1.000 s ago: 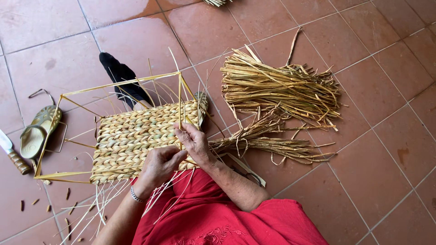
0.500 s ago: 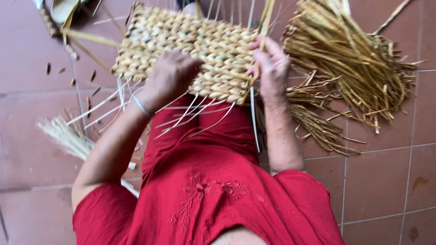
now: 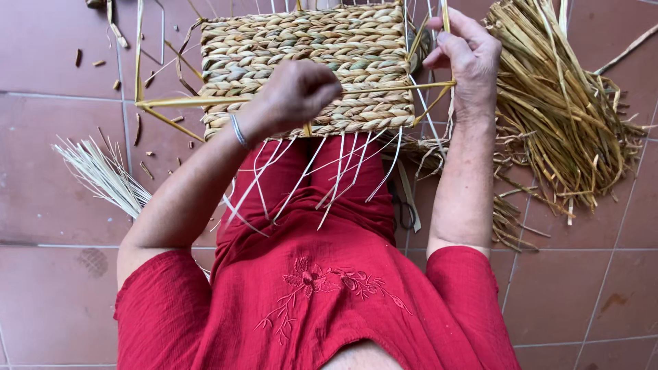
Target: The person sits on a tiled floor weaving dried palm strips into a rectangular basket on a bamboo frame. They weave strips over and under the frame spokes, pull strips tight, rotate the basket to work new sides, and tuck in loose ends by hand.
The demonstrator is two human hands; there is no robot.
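Two bare arms reach forward from a red embroidered dress [image 3: 308,288] that fills the near part of the view. Pale thin strands [image 3: 322,171] hang loose from the near edge of a woven mat [image 3: 301,48] and trail over the red cloth of the lap. The left hand [image 3: 298,92], a thin bangle [image 3: 238,131] at its wrist, rests knuckles-up on the mat's near edge, its fingers curled under into a loose fist; what they grip I cannot tell, though a flat yellow strip [image 3: 205,101] runs sideways beneath it. The right hand [image 3: 466,58] is raised at the mat's right edge, thumb and fingers pinched around an upright yellow strip [image 3: 445,17]. The mat itself, plaited in thick greenish-tan braids, lies flat on the terracotta tile floor [image 3: 48,185] just beyond the knees. Left of the lap a small fan of whitish stalks [image 3: 103,171] lies on the tiles, with short cut bits scattered nearby. To the right, close beside the right forearm, a large heap of dry straw-coloured rushes [image 3: 569,116] spreads across the floor, well apart from the left hand.
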